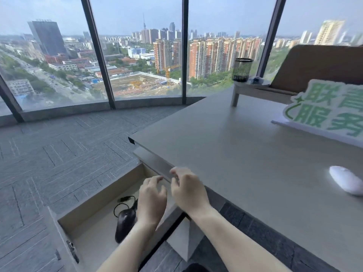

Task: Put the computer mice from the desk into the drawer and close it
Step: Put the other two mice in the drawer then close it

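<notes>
The drawer (94,205) under the desk's left corner stands pulled out. A black wired mouse (124,222) lies inside it, its cable coiled beside it; my left forearm hides part of it. My left hand (151,199) hovers over the drawer with fingers loosely curled and nothing in it. My right hand (188,190) is just to its right at the desk's front edge, fingers bent and apart, holding nothing. A white mouse (347,180) rests on the grey desk (245,154) far to the right, well apart from both hands.
A white-and-green sign (324,108) lies at the desk's back right. Behind it stand a small riser (253,89) with a black mesh pen cup (242,69) and a brown board. Grey carpet and tall windows lie to the left.
</notes>
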Demonstrator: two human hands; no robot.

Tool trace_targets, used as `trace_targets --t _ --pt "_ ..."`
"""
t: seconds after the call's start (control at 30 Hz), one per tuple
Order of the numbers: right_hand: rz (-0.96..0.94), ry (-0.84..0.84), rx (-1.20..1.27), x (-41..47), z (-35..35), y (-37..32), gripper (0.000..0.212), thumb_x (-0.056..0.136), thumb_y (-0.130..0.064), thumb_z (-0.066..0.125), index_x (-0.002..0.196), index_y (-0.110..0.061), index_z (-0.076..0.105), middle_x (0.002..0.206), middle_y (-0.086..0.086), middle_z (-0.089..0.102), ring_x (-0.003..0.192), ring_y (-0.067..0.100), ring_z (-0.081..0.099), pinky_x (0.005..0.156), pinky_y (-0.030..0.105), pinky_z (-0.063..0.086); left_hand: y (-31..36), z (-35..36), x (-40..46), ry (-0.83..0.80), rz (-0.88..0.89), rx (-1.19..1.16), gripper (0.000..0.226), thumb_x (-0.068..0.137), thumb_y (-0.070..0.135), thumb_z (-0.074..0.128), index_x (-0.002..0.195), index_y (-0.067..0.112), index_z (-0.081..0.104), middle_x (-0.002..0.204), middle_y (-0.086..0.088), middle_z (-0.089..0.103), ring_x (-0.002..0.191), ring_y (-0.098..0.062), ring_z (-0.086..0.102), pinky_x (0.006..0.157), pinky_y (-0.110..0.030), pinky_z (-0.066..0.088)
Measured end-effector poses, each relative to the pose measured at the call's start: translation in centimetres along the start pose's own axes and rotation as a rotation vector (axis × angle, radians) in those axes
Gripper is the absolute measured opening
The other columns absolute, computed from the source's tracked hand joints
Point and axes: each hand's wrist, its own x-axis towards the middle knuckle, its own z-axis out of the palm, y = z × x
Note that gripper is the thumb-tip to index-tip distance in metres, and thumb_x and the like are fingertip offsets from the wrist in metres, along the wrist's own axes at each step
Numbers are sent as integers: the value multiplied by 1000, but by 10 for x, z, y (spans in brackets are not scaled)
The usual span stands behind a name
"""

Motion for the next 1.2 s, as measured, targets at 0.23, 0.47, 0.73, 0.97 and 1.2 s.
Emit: trace_targets --t 0.23,0.47,0.73,0.97,1.2 --pt "143 440 -113 -54 -173 78 25 91 -16 54 111 -17 69 106 4 74 97 25 67 79 31 50 159 87 -51 -224 353 -190 24 86 16 55 107 20 66 108 1 64 88 -12 64 82 -29 51" --pt "586 569 -482 -138 -281 208 35 82 -23 62 117 -20 61 121 9 57 114 37 47 92 45 42 268 199 -107 -593 385 -28 48 82 36 57 130 28 51 131 -4 52 114 -24 57 94 -36 48" --pt "846 368 -543 -175 -303 259 67 81 -48 59 141 -27 36 130 13 52 120 35 45 96 41 40 339 290 -131 -604 478 259 74 76 57 53 143 35 31 151 -10 31 128 -38 39 101 -43 37" --pt "738 449 -456 -176 -306 272 59 82 -31 58 139 -20 46 119 18 60 108 38 47 92 41 40 346 312 -122 -467 516 397 53 76 44 54 127 30 48 129 -14 50 119 -38 43 94 -42 37" --pt "476 579 -304 -148 -311 224 54 84 -30 65 135 -19 53 122 9 59 111 34 46 97 37 39 306 253 -99 -413 368 122 58 79 31 52 136 29 40 123 -17 53 114 -38 41 93 -40 38"
